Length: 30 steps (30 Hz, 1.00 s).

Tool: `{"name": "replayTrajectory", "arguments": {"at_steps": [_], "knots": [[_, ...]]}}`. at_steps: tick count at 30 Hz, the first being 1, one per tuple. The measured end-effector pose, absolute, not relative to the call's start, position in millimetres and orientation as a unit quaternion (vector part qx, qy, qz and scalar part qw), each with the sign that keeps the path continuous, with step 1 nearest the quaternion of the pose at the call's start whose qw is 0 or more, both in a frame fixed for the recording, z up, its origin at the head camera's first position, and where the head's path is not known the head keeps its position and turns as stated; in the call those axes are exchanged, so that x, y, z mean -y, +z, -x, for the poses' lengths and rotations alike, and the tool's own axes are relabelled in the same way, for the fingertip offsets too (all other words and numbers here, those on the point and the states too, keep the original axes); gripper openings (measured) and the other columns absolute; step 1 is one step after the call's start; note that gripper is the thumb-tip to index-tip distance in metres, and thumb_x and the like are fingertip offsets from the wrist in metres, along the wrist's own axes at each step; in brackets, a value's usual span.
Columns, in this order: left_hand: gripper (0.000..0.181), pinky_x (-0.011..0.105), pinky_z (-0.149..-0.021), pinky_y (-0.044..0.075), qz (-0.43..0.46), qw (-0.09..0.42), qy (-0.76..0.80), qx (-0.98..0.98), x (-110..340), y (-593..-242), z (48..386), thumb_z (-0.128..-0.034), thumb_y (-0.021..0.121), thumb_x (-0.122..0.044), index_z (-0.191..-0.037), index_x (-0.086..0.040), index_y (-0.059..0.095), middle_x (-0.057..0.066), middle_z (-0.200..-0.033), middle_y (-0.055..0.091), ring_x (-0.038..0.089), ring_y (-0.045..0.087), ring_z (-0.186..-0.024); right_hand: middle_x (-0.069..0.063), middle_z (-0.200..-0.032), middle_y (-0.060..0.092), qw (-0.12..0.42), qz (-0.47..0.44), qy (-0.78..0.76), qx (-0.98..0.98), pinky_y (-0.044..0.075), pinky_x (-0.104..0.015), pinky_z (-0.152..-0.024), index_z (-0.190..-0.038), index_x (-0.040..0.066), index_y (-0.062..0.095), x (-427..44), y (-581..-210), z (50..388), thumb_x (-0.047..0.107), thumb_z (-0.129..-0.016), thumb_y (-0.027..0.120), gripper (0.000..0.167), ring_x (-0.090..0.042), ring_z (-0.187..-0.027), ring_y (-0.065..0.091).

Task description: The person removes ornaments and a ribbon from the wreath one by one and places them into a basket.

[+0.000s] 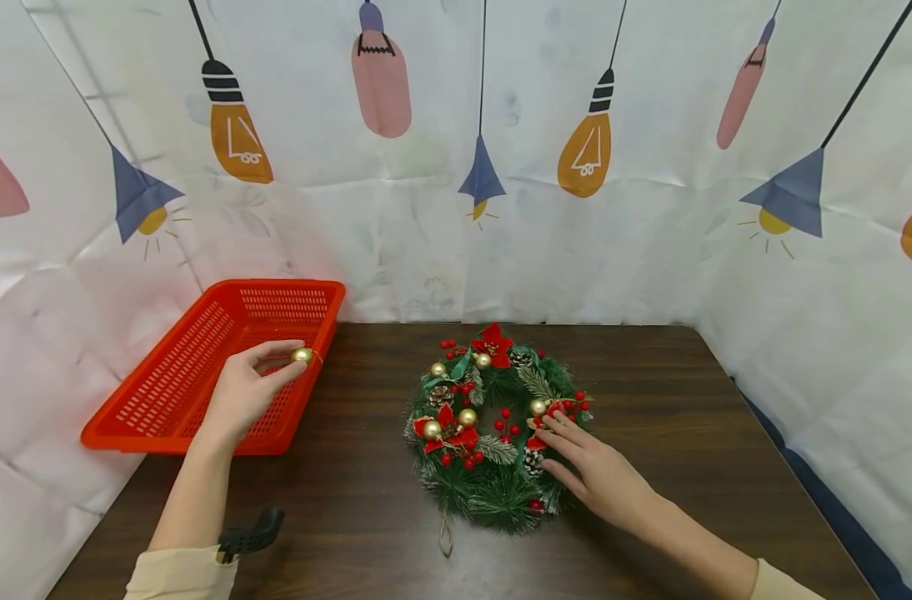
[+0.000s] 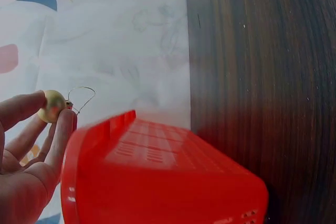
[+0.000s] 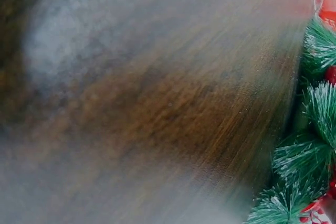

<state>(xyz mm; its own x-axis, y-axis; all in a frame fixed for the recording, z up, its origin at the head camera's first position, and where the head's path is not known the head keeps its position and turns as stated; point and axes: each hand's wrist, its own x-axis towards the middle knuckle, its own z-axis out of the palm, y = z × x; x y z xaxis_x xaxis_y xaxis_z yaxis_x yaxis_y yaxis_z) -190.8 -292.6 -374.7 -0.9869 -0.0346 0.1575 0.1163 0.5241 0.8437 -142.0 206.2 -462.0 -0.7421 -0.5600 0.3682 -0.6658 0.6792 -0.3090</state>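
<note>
Gold ball (image 1: 302, 356) small, round, shiny, thin loop (image 2: 82, 87) attached; pinched between left hand's (image 1: 249, 387) thumb and fingers, near right rim of red basket (image 1: 283, 285). Right hand (image 1: 598, 475) fingers spread, at right side of bushy green wreath (image 1: 493, 492), red flowers (image 1: 492, 345). Tabletop (image 1: 651, 367) stretches between basket and wreath, also right toward table edge (image 1: 782, 468).

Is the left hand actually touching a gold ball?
Touching: the left wrist view shows the left hand pinching the gold ball between thumb and finger.
</note>
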Motion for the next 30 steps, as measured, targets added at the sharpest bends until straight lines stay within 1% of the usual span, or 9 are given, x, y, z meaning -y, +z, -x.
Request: {"name": "replayTrajectory", "arguments": {"at_steps": [7, 11, 12, 15, 17, 18, 22, 24, 30], "knots": [[0.052, 0.012, -0.081, 0.05, 0.012, 0.077, -0.475, 0.876, 303, -379, 189, -0.1011, 0.067, -0.038, -0.141, -0.006, 0.061, 0.017, -0.132, 0.063, 0.008, 0.061, -0.108, -0.014, -0.159, 0.042, 0.126, -0.34, 0.224, 0.905, 0.043, -0.052, -0.106, -0.147, 0.005, 0.056, -202, -463, 141, 0.028, -0.101, 0.069, 0.054, -0.033, -0.147, 0.036], [0.052, 0.013, -0.082, 0.049, 0.001, 0.072, -0.463, 0.883, 309, -380, 190, -0.1012, 0.066, -0.041, -0.143, -0.009, 0.06, 0.015, -0.134, 0.063, 0.013, 0.061, -0.11, -0.015, -0.162, 0.035, 0.124, -0.344, 0.221, 0.904, 0.038, -0.055, -0.11, -0.151, 0.004, 0.051, -198, -465, 141, 0.029, -0.102, 0.067, 0.057, -0.034, -0.149, 0.031], [0.053, 0.019, -0.088, 0.051, -0.003, 0.07, -0.463, 0.883, 310, -380, 190, -0.1012, 0.066, -0.041, -0.143, -0.009, 0.06, 0.015, -0.134, 0.062, 0.016, 0.061, -0.112, -0.015, -0.162, 0.035, 0.126, -0.346, 0.218, 0.904, 0.037, -0.056, -0.111, -0.15, 0.003, 0.051, -197, -465, 141, 0.029, -0.102, 0.067, 0.057, -0.035, -0.149, 0.031], [0.055, 0.039, -0.099, 0.051, -0.011, 0.066, -0.461, 0.885, 313, -380, 189, -0.1014, 0.065, -0.042, -0.144, -0.009, 0.059, 0.015, -0.135, 0.062, 0.016, 0.06, -0.114, -0.018, -0.161, 0.037, 0.136, -0.354, 0.214, 0.9, 0.036, -0.057, -0.111, -0.149, 0.001, 0.053, -195, -466, 141, 0.028, -0.101, 0.068, 0.057, -0.037, -0.148, 0.033], [0.055, 0.05, -0.102, 0.049, -0.013, 0.065, -0.46, 0.885, 314, -380, 189, -0.1012, 0.065, -0.043, -0.144, -0.008, 0.059, 0.015, -0.135, 0.062, 0.014, 0.06, -0.114, -0.018, -0.16, 0.039, 0.137, -0.355, 0.215, 0.9, 0.035, -0.057, -0.112, -0.147, 0.0, 0.054, -194, -466, 141, 0.027, -0.101, 0.068, 0.056, -0.037, -0.148, 0.033], [0.055, 0.051, -0.102, 0.049, -0.014, 0.066, -0.459, 0.886, 315, -380, 188, -0.1011, 0.066, -0.042, -0.143, -0.008, 0.059, 0.015, -0.134, 0.062, 0.012, 0.059, -0.114, -0.018, -0.159, 0.039, 0.135, -0.355, 0.216, 0.899, 0.034, -0.056, -0.113, -0.147, 0.0, 0.054, -194, -466, 141, 0.028, -0.101, 0.068, 0.055, -0.036, -0.148, 0.033], [0.053, 0.023, -0.089, 0.051, -0.015, 0.072, -0.454, 0.888, 319, -383, 187, -0.1007, 0.067, -0.042, -0.141, -0.007, 0.061, 0.013, -0.132, 0.063, 0.005, 0.059, -0.109, -0.016, -0.158, 0.041, 0.127, -0.353, 0.219, 0.901, 0.031, -0.055, -0.115, -0.146, 0.001, 0.055, -194, -466, 141, 0.029, -0.102, 0.067, 0.054, -0.033, -0.149, 0.033], [0.053, 0.014, -0.083, 0.048, -0.016, 0.074, -0.456, 0.887, 320, -385, 187, -0.1007, 0.067, -0.041, -0.141, -0.006, 0.061, 0.013, -0.13, 0.063, 0.002, 0.058, -0.107, -0.016, -0.158, 0.042, 0.124, -0.352, 0.217, 0.902, 0.031, -0.056, -0.114, -0.146, 0.001, 0.056, -194, -466, 141, 0.03, -0.102, 0.066, 0.053, -0.033, -0.149, 0.033], [0.055, 0.011, -0.08, 0.048, -0.019, 0.076, -0.457, 0.886, 324, -389, 187, -0.1007, 0.067, -0.04, -0.142, -0.004, 0.06, 0.013, -0.129, 0.064, -0.004, 0.058, -0.103, -0.015, -0.157, 0.043, 0.116, -0.346, 0.213, 0.906, 0.031, -0.057, -0.114, -0.144, 0.001, 0.058, -194, -466, 141, 0.031, -0.103, 0.065, 0.052, -0.032, -0.149, 0.032]]}}
